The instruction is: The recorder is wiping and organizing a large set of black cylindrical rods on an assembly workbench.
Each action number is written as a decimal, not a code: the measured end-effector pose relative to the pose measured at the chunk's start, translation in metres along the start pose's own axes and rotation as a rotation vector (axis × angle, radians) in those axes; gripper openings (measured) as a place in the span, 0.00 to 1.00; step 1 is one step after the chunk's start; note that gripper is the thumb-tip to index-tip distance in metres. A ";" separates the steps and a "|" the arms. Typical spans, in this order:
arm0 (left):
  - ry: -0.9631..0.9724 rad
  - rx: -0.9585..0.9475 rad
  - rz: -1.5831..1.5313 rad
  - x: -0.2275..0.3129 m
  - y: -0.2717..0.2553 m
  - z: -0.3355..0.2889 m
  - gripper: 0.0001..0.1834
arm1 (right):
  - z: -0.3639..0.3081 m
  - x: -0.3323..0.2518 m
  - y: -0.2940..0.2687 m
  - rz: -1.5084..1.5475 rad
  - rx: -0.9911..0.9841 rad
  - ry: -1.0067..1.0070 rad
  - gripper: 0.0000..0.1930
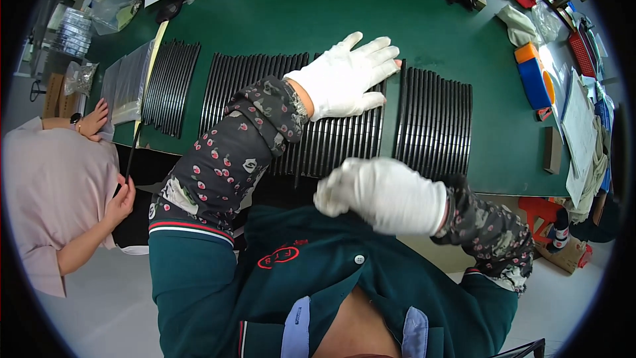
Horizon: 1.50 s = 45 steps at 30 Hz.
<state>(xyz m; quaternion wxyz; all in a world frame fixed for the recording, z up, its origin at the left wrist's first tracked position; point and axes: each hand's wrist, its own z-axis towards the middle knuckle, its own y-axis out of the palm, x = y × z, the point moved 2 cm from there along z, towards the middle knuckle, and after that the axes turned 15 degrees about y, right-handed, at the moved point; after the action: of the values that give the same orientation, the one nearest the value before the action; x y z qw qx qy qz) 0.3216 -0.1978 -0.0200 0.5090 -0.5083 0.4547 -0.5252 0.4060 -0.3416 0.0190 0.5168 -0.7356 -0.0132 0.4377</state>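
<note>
Straight, slim black rods, glossy with pale glints, lie flat side by side on the green table [265,13], pointing roughly 12 to 6 o'clock. The right-hand row [434,122], toward 2 to 3 o'clock, is packed tight, its far ends stepping slightly nearer rightward. A narrow gap parts it from the middle row [344,142], partly covered. Toward 11 o'clock, another row [248,66] is half hidden; toward 10, a leaning row [172,86] stands apart.

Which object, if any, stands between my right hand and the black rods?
Nothing visible stands between the right hand and the near ends of the black rods. The left hand covers parts of some, farther away.
</note>
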 end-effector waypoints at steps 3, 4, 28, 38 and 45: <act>-0.016 -0.015 0.018 -0.001 0.000 -0.001 0.35 | -0.011 -0.014 -0.003 0.148 -0.055 -0.087 0.10; -0.023 -0.028 0.027 -0.001 0.001 -0.002 0.35 | -0.004 -0.014 -0.024 0.222 0.060 -0.068 0.10; 0.101 0.105 -0.122 0.017 -0.015 0.025 0.35 | -0.065 0.080 -0.030 1.742 0.452 0.318 0.31; 0.281 -0.041 -0.104 0.019 -0.016 0.015 0.29 | -0.103 0.089 -0.064 1.453 0.796 0.346 0.25; 0.177 0.109 0.018 0.007 0.010 0.046 0.31 | -0.064 0.067 -0.066 0.320 0.565 0.463 0.16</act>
<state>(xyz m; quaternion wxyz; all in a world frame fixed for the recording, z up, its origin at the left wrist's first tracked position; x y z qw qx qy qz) 0.3686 -0.2037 -0.0258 0.4985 -0.4273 0.4729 -0.5875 0.5176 -0.3270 0.0327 0.6133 -0.6366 0.3394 0.3217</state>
